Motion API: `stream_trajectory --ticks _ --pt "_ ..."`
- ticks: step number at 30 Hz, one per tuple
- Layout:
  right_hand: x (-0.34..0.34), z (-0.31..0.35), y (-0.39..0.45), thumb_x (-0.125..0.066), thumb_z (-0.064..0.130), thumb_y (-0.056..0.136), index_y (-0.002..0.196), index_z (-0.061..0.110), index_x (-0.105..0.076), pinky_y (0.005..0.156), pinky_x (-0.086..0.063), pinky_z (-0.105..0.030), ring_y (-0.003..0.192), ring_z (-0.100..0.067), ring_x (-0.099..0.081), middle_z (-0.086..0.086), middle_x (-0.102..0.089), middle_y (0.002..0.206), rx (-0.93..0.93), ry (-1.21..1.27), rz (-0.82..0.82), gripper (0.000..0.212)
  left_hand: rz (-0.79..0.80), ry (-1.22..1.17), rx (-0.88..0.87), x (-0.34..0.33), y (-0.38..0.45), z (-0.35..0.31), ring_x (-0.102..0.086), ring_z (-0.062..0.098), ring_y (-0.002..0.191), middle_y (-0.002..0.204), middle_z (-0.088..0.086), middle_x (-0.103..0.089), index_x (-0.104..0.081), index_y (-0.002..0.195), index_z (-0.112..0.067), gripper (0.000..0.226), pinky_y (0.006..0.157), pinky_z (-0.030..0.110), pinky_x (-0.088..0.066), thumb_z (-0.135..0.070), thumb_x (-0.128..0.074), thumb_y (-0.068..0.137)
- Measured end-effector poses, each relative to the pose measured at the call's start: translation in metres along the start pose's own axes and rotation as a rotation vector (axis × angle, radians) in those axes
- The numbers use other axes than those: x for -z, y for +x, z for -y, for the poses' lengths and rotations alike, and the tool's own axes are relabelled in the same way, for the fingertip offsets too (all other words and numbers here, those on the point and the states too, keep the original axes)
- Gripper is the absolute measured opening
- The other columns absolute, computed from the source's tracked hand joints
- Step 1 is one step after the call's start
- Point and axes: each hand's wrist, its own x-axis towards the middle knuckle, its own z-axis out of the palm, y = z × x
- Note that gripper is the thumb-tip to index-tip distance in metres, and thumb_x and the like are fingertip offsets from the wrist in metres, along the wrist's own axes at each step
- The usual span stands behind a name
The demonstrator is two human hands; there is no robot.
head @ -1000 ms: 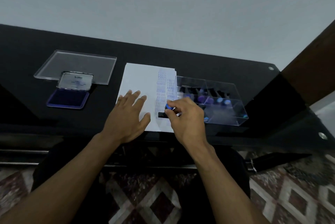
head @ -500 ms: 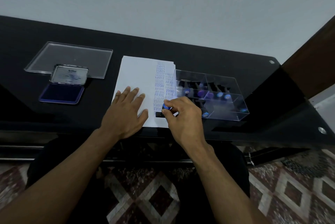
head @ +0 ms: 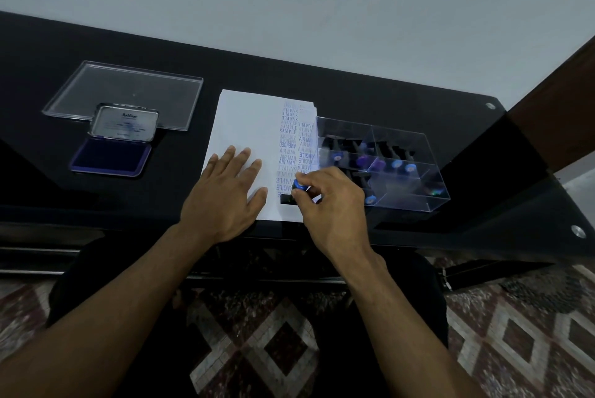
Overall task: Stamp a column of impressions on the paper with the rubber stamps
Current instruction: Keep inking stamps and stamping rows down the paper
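Note:
A white paper (head: 244, 120) lies on the black table, with two columns of blue impressions along its right side. My left hand (head: 225, 194) rests flat on the paper's near left part, fingers spread. My right hand (head: 331, 204) grips a rubber stamp (head: 297, 190) with a blue knob; its black base sits on the paper near the bottom of the left column. The open ink pad (head: 111, 157) with blue ink lies far left, its lid up.
A clear plastic box (head: 402, 172) holding several more stamps stands right of the paper, touching its edge. A clear flat lid (head: 128, 88) lies behind the ink pad. The table's front edge runs just below my hands; patterned floor shows beneath.
The view shifted slightly. My right hand stays on the stamp at the paper's near end; the left hand stays flat on the paper.

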Motion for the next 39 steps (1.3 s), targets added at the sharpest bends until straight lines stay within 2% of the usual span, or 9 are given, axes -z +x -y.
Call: stream_trajectory --ticks 2,6,12,16,24,28,39 --pt "0.000 0.000 0.001 -0.077 0.011 0.083 0.102 0.010 -0.076 0.073 -0.052 -0.012 0.078 -0.009 -0.065 -0.001 -0.068 0.097 -0.003 0.003 0.001 0.020 -0.006 -0.005 0.000 0.000 0.000 0.000 -0.012 0.027 0.155 0.166 0.008 -0.024 -0.035 0.156 -0.019 0.077 0.126 0.048 -0.012 -0.063 -0.013 0.097" --pt "-0.002 -0.001 0.002 -0.077 0.012 0.082 0.102 0.012 -0.076 0.073 -0.049 -0.007 0.077 -0.007 -0.064 0.001 -0.068 0.097 -0.003 -0.005 0.010 0.019 -0.001 -0.001 0.002 0.000 0.000 -0.001 -0.012 0.027 0.155 0.166 0.008 -0.024 -0.035 0.156 -0.019 0.077 0.126 0.047 -0.011 -0.064 -0.013 0.097" --pt "-0.006 -0.001 0.002 -0.078 0.011 0.082 0.101 0.011 -0.077 0.075 -0.055 -0.021 0.077 -0.009 -0.065 -0.001 -0.068 0.096 0.007 -0.001 0.008 0.019 -0.001 -0.004 0.002 0.000 0.001 -0.001 -0.013 0.028 0.155 0.166 0.008 -0.024 -0.036 0.156 -0.019 0.079 0.126 0.047 -0.012 -0.065 -0.012 0.096" --pt "-0.008 -0.001 0.003 -0.078 0.010 0.081 0.101 0.010 -0.077 0.076 -0.056 -0.024 0.077 -0.010 -0.065 -0.002 -0.068 0.096 0.003 0.004 0.011 0.019 -0.008 0.000 0.004 -0.001 0.000 0.000 -0.012 0.027 0.155 0.166 0.008 -0.025 -0.036 0.156 -0.019 0.075 0.126 0.046 -0.011 -0.062 -0.016 0.098" --pt "-0.013 -0.001 0.003 -0.078 0.010 0.081 0.100 0.010 -0.077 0.076 -0.053 -0.017 0.077 -0.011 -0.066 -0.002 -0.068 0.095 0.001 0.000 0.030 0.019 -0.016 0.003 0.007 -0.001 0.000 0.000 -0.015 0.027 0.155 0.165 0.009 -0.027 -0.038 0.154 -0.018 0.074 0.126 0.046 -0.013 -0.062 -0.017 0.098" --pt "-0.016 -0.002 0.004 -0.077 0.008 0.082 0.099 0.007 -0.077 0.078 -0.054 -0.021 0.080 -0.012 -0.066 -0.004 -0.067 0.094 0.030 -0.021 0.039 0.017 -0.026 0.006 0.004 -0.002 0.000 0.000 -0.016 0.028 0.154 0.164 0.010 -0.029 -0.040 0.153 -0.017 0.072 0.126 0.046 -0.013 -0.060 -0.020 0.098" --pt "-0.019 -0.006 0.005 -0.077 0.004 0.082 0.088 0.006 -0.077 0.072 -0.044 -0.010 0.069 -0.011 -0.060 -0.003 -0.064 0.082 0.095 -0.061 0.018 0.007 -0.032 0.007 0.003 -0.004 0.000 0.001 -0.016 0.027 0.154 0.164 0.010 -0.029 -0.040 0.153 -0.017 0.070 0.126 0.047 -0.014 -0.058 -0.022 0.099"
